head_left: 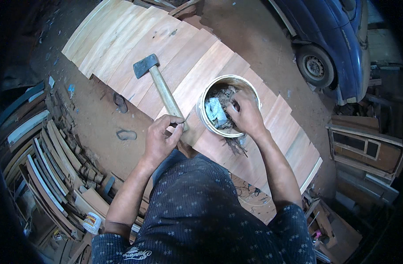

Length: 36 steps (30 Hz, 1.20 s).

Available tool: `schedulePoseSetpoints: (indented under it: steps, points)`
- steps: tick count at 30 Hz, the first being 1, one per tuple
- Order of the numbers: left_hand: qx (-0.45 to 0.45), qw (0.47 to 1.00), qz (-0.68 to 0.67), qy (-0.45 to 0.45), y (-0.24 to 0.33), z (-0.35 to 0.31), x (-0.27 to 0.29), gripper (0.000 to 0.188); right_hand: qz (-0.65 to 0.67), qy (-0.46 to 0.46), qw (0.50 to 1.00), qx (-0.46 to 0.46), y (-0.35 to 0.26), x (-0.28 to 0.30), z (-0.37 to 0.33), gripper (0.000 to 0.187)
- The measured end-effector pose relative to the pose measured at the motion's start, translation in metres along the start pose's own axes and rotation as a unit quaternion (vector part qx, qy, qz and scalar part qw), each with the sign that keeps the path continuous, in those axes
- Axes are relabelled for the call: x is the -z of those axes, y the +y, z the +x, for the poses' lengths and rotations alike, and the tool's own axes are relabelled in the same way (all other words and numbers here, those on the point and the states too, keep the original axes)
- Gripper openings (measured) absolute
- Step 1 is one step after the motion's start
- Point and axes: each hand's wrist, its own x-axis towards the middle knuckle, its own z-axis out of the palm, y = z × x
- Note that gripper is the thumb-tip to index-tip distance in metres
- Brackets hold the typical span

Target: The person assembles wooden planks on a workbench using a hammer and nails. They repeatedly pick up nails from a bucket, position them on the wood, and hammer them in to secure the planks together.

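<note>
On pale planks stands a round, whitish bucket containing scraps.

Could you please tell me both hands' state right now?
Left hand: curled near the wooden handle; any hold cannot be told.
Right hand: curled inside the bucket; grip cannot be told.

I find free passage over the surface at eleven o'clock from the bucket, whose wall obstructs; the axe head obstructs toward ten.

The bare left hand pinches thumb toward forefinger by the pale wooden plank counter's near edge; the bare, half-curled right hand extends farther forward.
</note>
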Motion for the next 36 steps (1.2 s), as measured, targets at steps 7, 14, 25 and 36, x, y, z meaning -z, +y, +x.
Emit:
schedulePoseSetpoints:
  steps: [7, 14, 25, 36]
  points:
    - [-0.031, 0.999, 0.002, -0.012, 0.005, 0.007, -0.011, 0.012, 0.364, -0.046, 0.899, -0.239, -0.005, 0.034, -0.027, 0.009]
    - [-0.038, 0.998, -0.031, -0.028, 0.02, 0.012, -0.025, 0.017, 0.488, -0.048, 0.832, -0.258, 0.011, 0.035, -0.04, 0.013]
    - [0.128, 0.935, -0.32, -0.084, 0.036, 0.012, -0.07, 0.02, 0.463, -0.049, 0.871, -0.158, -0.022, 0.018, -0.064, 0.008]
    - [0.298, 0.816, -0.489, -0.077, 0.049, 0.012, -0.07, 0.026, 0.272, -0.013, 0.962, -0.002, -0.045, 0.016, -0.071, 0.021]
